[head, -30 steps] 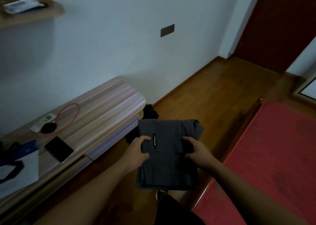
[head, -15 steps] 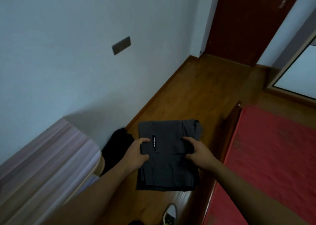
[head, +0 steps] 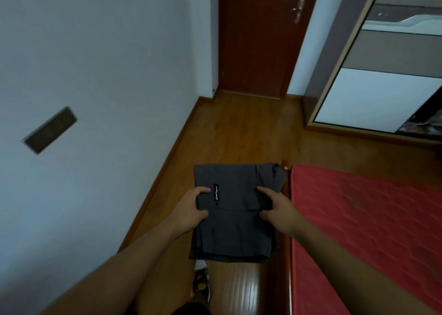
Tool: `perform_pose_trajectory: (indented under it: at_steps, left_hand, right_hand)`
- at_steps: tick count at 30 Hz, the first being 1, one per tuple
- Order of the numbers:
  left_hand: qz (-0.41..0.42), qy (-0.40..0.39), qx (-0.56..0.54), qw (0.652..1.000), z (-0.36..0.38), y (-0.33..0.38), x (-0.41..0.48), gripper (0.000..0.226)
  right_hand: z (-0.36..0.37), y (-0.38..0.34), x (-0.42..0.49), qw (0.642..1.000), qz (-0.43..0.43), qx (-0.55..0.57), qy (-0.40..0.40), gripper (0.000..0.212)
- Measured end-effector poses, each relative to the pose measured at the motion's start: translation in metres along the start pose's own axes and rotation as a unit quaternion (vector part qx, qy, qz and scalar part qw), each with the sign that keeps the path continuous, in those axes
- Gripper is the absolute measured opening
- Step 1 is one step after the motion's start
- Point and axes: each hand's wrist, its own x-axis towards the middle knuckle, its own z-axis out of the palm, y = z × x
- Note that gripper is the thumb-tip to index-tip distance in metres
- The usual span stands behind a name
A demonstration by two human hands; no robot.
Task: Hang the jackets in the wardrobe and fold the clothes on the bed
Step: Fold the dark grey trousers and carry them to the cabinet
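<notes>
Above the floor [head: 239, 128], left of the red bed [head: 358, 219], a folded grey garment [head: 236, 238], long axis near-to-far, is pinched at its sides by left grip [head: 191, 209] and right grip [head: 278, 209]; the right is nearer the bed.

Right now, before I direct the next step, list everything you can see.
folded garment: 1, dark grey, held above the floor beside the bed
bed: 1, red cover, right
door: 1, dark red, shut, far end
wardrobe: 1, grey and white panels, upper right
wall plate: 1, dark, left wall
floor: 1, brown wood, centre
shoe: 1, white and yellow, bottom edge
left grip: 1, bare, holds garment's left side
right grip: 1, bare, holds garment's right side
</notes>
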Motion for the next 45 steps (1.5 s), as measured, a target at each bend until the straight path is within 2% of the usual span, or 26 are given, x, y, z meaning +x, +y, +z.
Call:
perform_pose_trajectory:
  at_steps: [8, 16, 26, 32, 39, 45]
  left_hand:
    - [0.025, -0.081, 0.013, 0.996, -0.057, 0.051, 0.2, 0.058]
    - [0.028, -0.148, 0.032, 0.988, -0.055, 0.103, 0.37, 0.058]
    - [0.051, -0.158, 0.07, 0.984, -0.006, 0.209, 0.616, 0.058]
    - [0.087, -0.16, 0.096, 0.979, 0.024, 0.284, 0.728, 0.059]
    - [0.131, -0.221, 0.119, 0.959, 0.081, 0.358, 0.875, 0.056]
    - [0.152, -0.304, 0.113, 0.934, 0.148, 0.418, 1.025, 0.056]
  right_hand:
    - [-0.064, -0.027, 0.144, 0.996, 0.052, 0.041, 0.063, 0.079]
    - [-0.134, -0.007, 0.258, 0.986, 0.088, 0.098, 0.102, 0.08]
    - [-0.299, 0.045, 0.445, 0.974, 0.106, 0.151, 0.132, 0.079]
    - [-0.405, 0.064, 0.522, 0.973, 0.116, 0.136, 0.147, 0.08]
    - [-0.501, 0.113, 0.603, 0.959, 0.158, 0.14, 0.188, 0.081]
    - [-0.585, 0.16, 0.683, 0.93, 0.208, 0.159, 0.258, 0.078]
